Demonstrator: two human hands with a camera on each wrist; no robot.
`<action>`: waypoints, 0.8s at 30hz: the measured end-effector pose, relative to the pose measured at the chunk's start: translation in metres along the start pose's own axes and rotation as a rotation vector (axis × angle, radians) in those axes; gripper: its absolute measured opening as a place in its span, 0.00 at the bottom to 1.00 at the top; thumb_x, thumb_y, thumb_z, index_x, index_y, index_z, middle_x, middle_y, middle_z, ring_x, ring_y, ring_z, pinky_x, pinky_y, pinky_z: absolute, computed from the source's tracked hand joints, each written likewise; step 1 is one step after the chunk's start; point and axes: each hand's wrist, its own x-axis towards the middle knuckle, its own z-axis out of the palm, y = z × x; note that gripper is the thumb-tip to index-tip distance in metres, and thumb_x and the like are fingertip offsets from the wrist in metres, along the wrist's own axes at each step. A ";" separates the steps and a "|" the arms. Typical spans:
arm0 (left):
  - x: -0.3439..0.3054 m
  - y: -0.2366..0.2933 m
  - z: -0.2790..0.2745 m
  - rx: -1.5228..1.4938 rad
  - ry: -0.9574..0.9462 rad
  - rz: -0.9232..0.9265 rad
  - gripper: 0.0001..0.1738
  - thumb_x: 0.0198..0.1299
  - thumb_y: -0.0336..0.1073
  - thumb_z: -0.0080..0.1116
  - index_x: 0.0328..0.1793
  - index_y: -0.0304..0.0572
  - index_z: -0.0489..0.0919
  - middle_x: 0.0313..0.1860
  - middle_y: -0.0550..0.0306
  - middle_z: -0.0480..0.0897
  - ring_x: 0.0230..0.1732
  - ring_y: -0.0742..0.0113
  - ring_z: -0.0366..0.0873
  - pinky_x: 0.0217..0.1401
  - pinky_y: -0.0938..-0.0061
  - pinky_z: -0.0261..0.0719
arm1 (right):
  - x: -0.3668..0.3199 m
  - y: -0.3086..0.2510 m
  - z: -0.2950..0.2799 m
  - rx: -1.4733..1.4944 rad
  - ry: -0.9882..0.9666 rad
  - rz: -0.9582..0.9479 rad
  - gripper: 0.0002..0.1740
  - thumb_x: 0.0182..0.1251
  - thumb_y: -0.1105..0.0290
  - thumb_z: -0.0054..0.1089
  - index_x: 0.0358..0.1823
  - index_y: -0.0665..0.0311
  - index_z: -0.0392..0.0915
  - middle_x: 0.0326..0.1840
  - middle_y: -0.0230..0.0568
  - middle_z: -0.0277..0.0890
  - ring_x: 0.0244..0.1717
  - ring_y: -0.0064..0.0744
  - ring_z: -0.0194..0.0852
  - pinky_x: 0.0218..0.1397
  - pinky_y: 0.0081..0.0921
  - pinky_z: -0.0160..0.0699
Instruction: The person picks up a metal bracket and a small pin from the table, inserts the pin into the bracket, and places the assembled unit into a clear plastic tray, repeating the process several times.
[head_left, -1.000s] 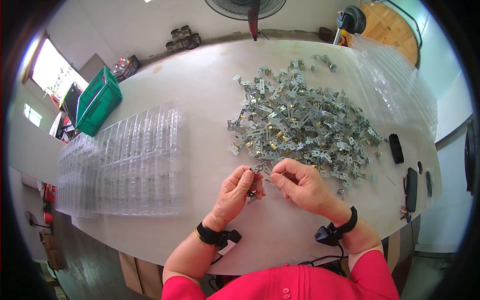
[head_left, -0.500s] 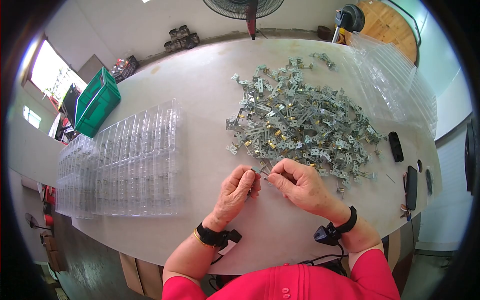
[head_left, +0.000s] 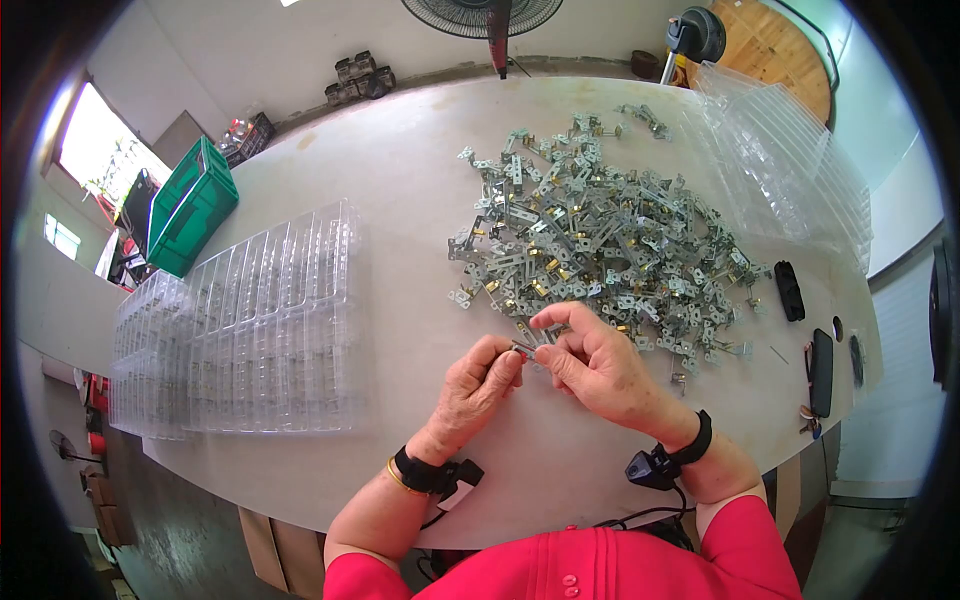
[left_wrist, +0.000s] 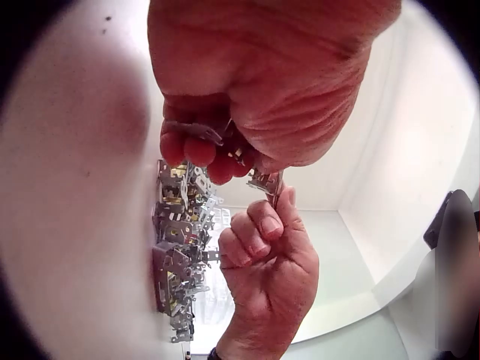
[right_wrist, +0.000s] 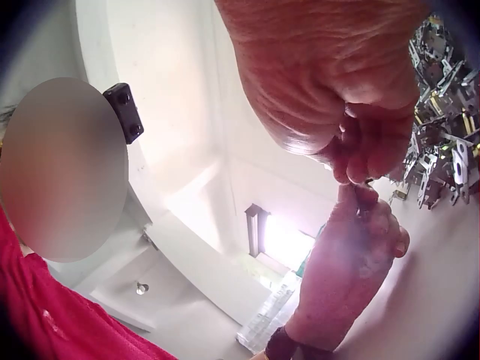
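Note:
Small metal brackets, some with brass-coloured parts, lie in a wide pile [head_left: 610, 235] beyond the hands. The left hand [head_left: 470, 390] grips metal pieces [left_wrist: 199, 131] in its curled fingers, and thumb and forefinger pinch a bracket [left_wrist: 264, 181] at their tips. Meeting it at the fingertips, the right hand [head_left: 605, 370] pinches the far end of that bracket between thumb and finger. In the right wrist view the fingertips of both hands meet and mostly cover the metal.
Stacked clear plastic trays [head_left: 270, 330] stand on the left of the table, by a green crate [head_left: 192, 208]. More clear trays [head_left: 790, 165] lie at the back right. A black case [head_left: 821, 372] and a small black object [head_left: 789, 291] rest on the right.
Both hands have stayed near the same place. The right forefinger has lifted and spread, and the metal between the fingertips has turned, with less of it showing.

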 end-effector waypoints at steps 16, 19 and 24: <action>-0.010 0.002 0.006 0.318 -0.196 0.078 0.11 0.78 0.39 0.53 0.50 0.38 0.78 0.33 0.65 0.77 0.33 0.78 0.73 0.39 0.80 0.74 | -0.002 0.007 -0.001 -0.245 0.152 -0.254 0.06 0.74 0.69 0.61 0.42 0.65 0.79 0.33 0.32 0.72 0.29 0.19 0.69 0.30 0.21 0.68; -0.004 -0.001 0.002 -0.082 -0.133 -0.110 0.14 0.79 0.42 0.50 0.49 0.39 0.77 0.31 0.62 0.77 0.30 0.75 0.73 0.35 0.78 0.73 | 0.001 -0.003 -0.004 0.037 0.143 -0.057 0.07 0.76 0.69 0.60 0.42 0.65 0.78 0.31 0.29 0.73 0.28 0.15 0.68 0.29 0.19 0.67; 0.004 0.001 -0.008 -0.425 0.017 -0.139 0.18 0.81 0.47 0.45 0.46 0.40 0.75 0.27 0.58 0.77 0.27 0.69 0.73 0.32 0.75 0.71 | 0.001 0.002 -0.006 -0.028 -0.010 0.033 0.07 0.80 0.67 0.56 0.46 0.63 0.76 0.28 0.23 0.72 0.28 0.11 0.67 0.31 0.14 0.67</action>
